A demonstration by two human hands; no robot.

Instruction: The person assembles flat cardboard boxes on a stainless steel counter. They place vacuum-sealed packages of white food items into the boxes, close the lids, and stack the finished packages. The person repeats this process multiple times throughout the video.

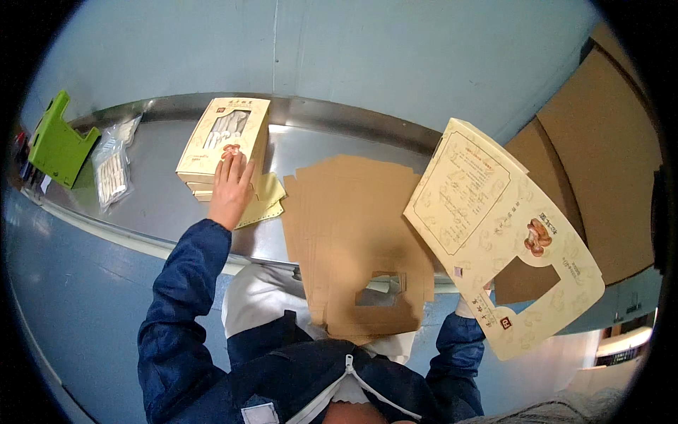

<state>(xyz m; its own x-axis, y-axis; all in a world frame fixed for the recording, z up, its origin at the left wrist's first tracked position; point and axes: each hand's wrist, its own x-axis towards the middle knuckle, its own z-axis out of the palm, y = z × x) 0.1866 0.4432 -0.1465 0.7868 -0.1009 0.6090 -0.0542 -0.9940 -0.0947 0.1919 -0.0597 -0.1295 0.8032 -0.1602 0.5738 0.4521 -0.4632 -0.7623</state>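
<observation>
My left hand (230,191) lies with fingers stretched out on a cream printed box (203,157) with a mushroom picture. Through the box's cut-out window, pale packed contents show. At least one more box sits beneath it. Yellow perforated paper (267,199) juts out beside the boxes. Off to the right, my right hand (465,307) holds a partly unfolded cream carton (462,191) with a window hole near its lower end. Most of that hand is hidden behind the carton. Between my hands, a stack of flat brown cardboard blanks (353,226) overhangs the table's near edge.
On the steel table (159,159), a clear bag of pale sticks (111,177) lies left of the boxes, with a bright green holder (62,145) at the far left end. Large brown cardboard (600,141) stands at the right. A blue-grey wall (353,56) rises behind.
</observation>
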